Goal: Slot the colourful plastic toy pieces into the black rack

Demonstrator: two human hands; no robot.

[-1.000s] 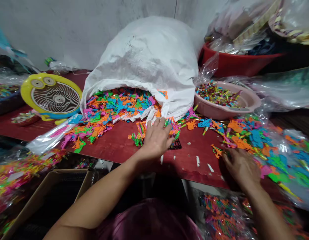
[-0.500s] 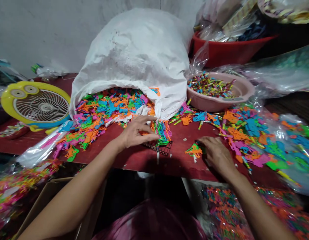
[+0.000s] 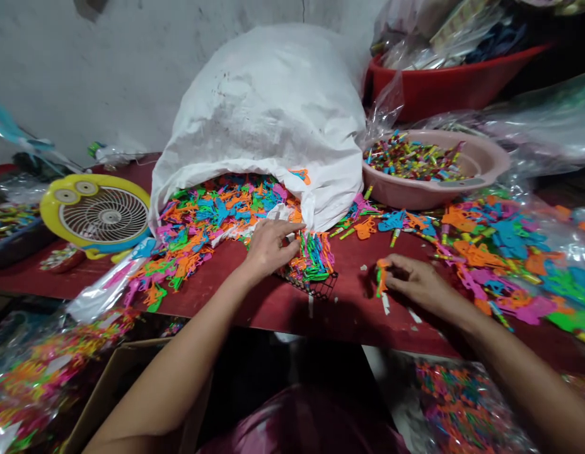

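My left hand (image 3: 270, 250) rests at the left side of a row of small coloured plastic toy pistols (image 3: 316, 255), thumb and forefinger apart and against its edge. The row stands packed in a black wire basket (image 3: 324, 287) on the red table. To the right, my right hand (image 3: 413, 280) pinches a few orange and green toy pistols (image 3: 381, 277) upright between thumb and fingers, just above the tabletop. Behind my left hand, a heap of similar pieces (image 3: 226, 202) spills out of a big white sack (image 3: 268, 107).
A pink basin (image 3: 429, 189) of small shiny tubes stands at the back right, beside more loose toy pieces (image 3: 500, 246). A yellow fan (image 3: 103, 214) is at the left. Behind sits a red tub (image 3: 453, 88). Below the table's front edge are a cardboard box (image 3: 98, 384) and filled clear bags (image 3: 467, 403).
My right hand has taken hold of the orange and green toy pistols that lay on the table and raised them upright. My left hand stays by the basket. The view has shifted slightly.
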